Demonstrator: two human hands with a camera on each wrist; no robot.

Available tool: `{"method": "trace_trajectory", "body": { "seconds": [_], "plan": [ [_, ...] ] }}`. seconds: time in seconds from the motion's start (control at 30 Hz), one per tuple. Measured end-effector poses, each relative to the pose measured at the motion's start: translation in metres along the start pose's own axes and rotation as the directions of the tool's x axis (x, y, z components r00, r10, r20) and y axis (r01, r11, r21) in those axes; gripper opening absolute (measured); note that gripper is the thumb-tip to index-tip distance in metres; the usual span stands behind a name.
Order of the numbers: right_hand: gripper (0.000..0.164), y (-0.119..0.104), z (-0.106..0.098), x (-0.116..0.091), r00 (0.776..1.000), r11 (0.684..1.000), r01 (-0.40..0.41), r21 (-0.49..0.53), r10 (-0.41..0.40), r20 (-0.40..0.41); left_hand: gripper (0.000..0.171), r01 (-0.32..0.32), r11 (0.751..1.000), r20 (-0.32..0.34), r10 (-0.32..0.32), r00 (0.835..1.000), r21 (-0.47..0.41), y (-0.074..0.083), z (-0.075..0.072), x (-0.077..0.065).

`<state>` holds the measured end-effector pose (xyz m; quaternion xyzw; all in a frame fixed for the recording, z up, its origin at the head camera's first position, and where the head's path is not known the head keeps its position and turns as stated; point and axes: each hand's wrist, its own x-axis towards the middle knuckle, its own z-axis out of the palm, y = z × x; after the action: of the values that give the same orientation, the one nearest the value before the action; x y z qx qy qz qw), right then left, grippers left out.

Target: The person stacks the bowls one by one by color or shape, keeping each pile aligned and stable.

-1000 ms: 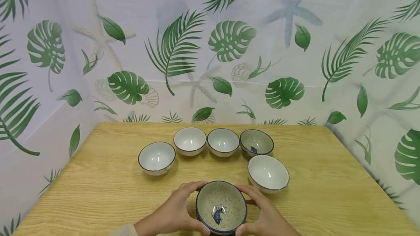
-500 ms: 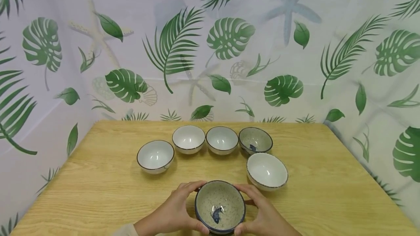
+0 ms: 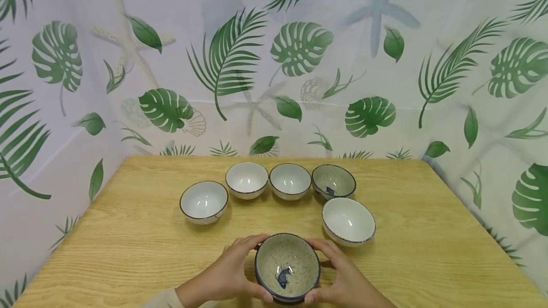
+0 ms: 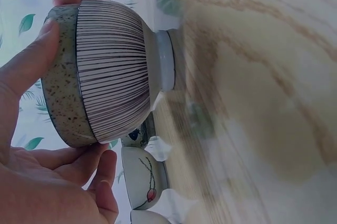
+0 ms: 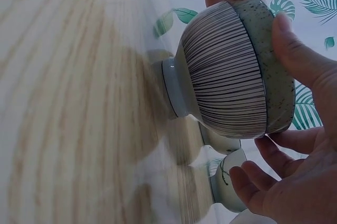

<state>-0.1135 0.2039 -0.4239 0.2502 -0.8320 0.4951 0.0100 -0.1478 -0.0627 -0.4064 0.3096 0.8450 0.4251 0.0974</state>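
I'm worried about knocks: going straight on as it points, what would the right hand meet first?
The right hand would likely meet the speckled bowl it holds; beyond that, depth is unclear.

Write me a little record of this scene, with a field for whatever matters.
Left hand: grips the speckled bowl
Right hand: grips its opposite side
Nesting: speckled bowl inside striped bowl
Back row, left to right: outer white bowl, middle white bowl, fish bowl
Nearer: left white bowl, right white bowl
Surface: wooden table
Behind: leaf-print backdrop
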Motion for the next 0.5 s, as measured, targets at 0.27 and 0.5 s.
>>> {"method": "trace_trajectory", "body": {
  "seconds": [0.27, 0.5],
  "plan": [
    [0.085, 0.0009, -0.0001, -0.0007, 0.998, 0.997, -0.066, 0.026, 0.065, 0.021, 0.097, 0.005, 1.000, 0.012, -0.005, 1.000, -0.010, 0.0000, -0.0001, -0.0002],
    [0.086, -0.0001, -0.0016, -0.0015, 0.999, 0.999, -0.013, 0.038, 0.011, 0.048, 0.096, 0.001, 1.000, 0.014, -0.001, 1.000, -0.027, -0.0008, 0.0000, -0.0005]
  ]
}}
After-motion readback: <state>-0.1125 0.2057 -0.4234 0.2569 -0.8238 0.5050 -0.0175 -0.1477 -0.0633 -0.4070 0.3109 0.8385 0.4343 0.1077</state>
